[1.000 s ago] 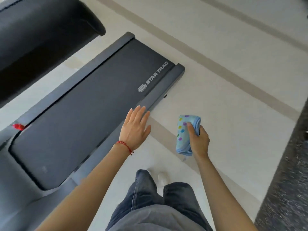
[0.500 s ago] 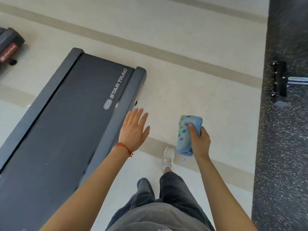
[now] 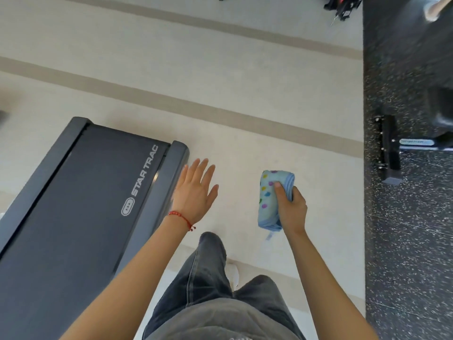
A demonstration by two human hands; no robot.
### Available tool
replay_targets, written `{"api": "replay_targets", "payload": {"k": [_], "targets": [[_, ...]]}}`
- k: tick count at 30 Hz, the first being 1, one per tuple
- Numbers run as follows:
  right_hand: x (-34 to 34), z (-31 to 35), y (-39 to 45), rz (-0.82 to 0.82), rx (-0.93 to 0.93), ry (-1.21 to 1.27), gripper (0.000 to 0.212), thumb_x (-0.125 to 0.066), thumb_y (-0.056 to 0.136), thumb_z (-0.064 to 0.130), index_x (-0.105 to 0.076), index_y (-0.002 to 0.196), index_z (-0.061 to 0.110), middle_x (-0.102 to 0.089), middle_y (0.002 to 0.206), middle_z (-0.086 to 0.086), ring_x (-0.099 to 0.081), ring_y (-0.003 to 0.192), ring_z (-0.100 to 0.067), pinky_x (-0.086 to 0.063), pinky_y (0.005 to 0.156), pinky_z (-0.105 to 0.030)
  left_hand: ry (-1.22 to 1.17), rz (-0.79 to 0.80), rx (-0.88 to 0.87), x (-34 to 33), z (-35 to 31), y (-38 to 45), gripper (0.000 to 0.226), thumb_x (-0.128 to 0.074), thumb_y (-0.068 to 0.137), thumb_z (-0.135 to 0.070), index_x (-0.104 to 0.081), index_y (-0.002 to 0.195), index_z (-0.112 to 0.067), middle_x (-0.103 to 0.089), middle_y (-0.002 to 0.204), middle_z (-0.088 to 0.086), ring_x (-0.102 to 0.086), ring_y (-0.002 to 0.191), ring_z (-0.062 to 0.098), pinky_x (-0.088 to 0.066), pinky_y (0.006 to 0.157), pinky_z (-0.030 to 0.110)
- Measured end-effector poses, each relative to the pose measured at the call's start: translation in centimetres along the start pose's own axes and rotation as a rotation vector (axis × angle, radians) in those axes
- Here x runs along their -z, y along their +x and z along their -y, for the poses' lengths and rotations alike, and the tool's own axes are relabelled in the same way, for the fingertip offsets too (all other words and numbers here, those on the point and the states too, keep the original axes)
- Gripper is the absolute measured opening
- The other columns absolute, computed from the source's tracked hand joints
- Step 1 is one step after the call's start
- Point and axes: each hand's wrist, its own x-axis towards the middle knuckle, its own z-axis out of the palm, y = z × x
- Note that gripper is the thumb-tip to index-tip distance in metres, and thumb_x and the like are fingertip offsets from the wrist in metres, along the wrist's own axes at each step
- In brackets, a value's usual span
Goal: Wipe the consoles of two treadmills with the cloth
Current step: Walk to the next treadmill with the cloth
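A folded light-blue cloth (image 3: 268, 200) with coloured dots is gripped in my right hand (image 3: 291, 208), held out over the pale floor. My left hand (image 3: 195, 191) is flat with fingers spread and holds nothing; it hovers just right of the rear corner of a dark treadmill (image 3: 81, 204) marked STAR TRAC. Only the belt and rear end of this treadmill show at the lower left. No console is in view.
Pale floor (image 3: 220, 82) with beige stripes stretches ahead. Black speckled rubber matting (image 3: 404, 241) runs along the right, carrying a black machine foot (image 3: 389, 150). More black equipment (image 3: 343, 6) sits at the top edge. My legs in dark jeans (image 3: 210, 273) are below.
The view has swung right and away from the treadmill, whose rear end slid to the lower left. My feet have stepped forward. Both hands keep their poses, the cloth still held.
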Motion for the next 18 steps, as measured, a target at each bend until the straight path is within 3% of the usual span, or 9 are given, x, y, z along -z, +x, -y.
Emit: {"api": "replay_targets", "payload": {"k": [5,8,13,18], "targets": [[-2.5,3.5,7.6,-0.024,0.001,0.015,0.024,-0.061,0.087,0.03,-0.052,0.069,0.017,-0.051,0.066,0.003,-0.047,0.062,-0.009,-0.038,0.049,-0.008,0.001,-0.004,-0.014,-0.7,2.1,8.9,0.053,-0.033,0.091,-0.035,-0.054,0.126,0.0,-0.052,0.13,0.023,-0.046,0.122,0.041,-0.032,0.102,0.055],[-4.7,5.9,12.9,-0.061,-0.004,0.03,0.026,-0.061,0.087,0.032,-0.053,0.073,0.013,-0.052,0.068,0.002,-0.047,0.065,-0.012,-0.04,0.057,-0.02,0.009,0.01,-0.039,-1.0,3.8,14.9,0.053,-0.033,0.091,-0.034,-0.054,0.126,0.0,-0.052,0.13,0.023,-0.047,0.121,0.042,-0.034,0.099,0.056],[-7.5,10.1,20.5,-0.102,-0.01,0.061,0.029,-0.062,0.087,0.033,-0.058,0.082,0.005,-0.056,0.074,-0.003,-0.051,0.071,-0.015,-0.043,0.064,-0.027,0.019,0.016,-0.065,-0.2,6.2,24.3,0.054,-0.034,0.09,-0.033,-0.054,0.126,0.001,-0.053,0.129,0.023,-0.048,0.121,0.041,-0.034,0.099,0.056],[-9.1,13.8,27.7,-0.114,-0.024,0.073,0.024,-0.061,0.087,0.032,-0.056,0.079,0.01,-0.057,0.076,-0.003,-0.052,0.072,-0.015,-0.044,0.062,-0.024,0.045,0.007,-0.087,0.1,7.5,33.1,0.053,-0.035,0.09,-0.033,-0.053,0.126,0.001,-0.052,0.13,0.023,-0.048,0.12,0.041,-0.033,0.099,0.056]]}}
